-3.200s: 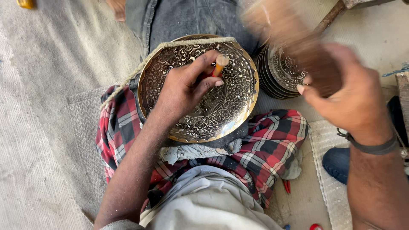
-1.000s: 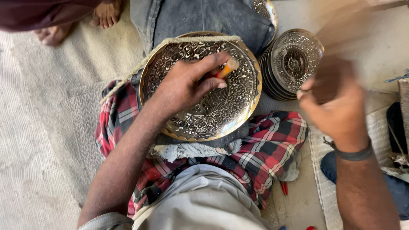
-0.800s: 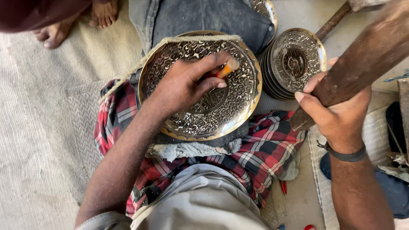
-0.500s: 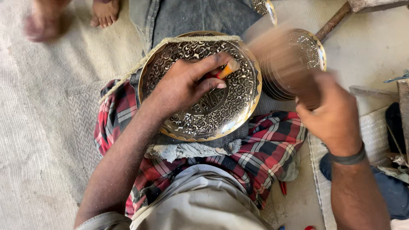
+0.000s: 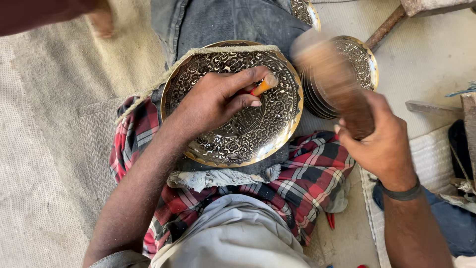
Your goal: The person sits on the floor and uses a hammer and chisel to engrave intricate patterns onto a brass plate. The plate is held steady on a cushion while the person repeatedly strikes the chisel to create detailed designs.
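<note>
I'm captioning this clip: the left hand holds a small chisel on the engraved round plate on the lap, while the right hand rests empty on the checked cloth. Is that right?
Not quite. The right hand is not empty: it grips a wooden mallet, blurred, above the stacked plates, as the head view shows. The left hand does hold the small chisel on the engraved round plate.

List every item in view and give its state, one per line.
Left hand: gripping the chisel, resting on the plate.
Chisel: tilted, tip hidden.
Engraved plate: flat on the lap, pattern up.
Right hand: closed on the mallet.
Wooden mallet: raised, motion-blurred.
Stacked plates: piled, pattern up.
</note>
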